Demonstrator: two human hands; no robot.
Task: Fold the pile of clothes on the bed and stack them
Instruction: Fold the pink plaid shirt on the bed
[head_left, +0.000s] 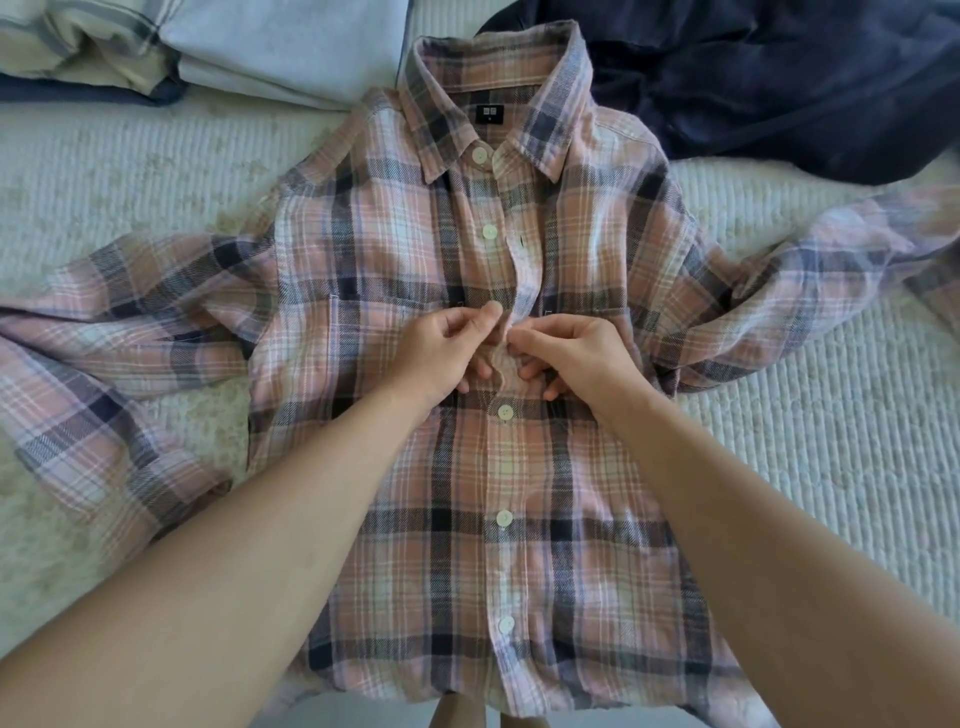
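A pink, white and navy plaid shirt lies face up on the bed, collar away from me, both sleeves spread out to the sides. Several white buttons run down its front placket. My left hand and my right hand meet at the middle of the chest. Each pinches the placket fabric between thumb and fingers, right where one button sits between the closed buttons above and below. That button itself is hidden by my fingers.
A white textured bedspread covers the bed. Folded pale blue and cream clothes lie stacked at the far left. A crumpled navy garment lies at the far right, close to the shirt's collar.
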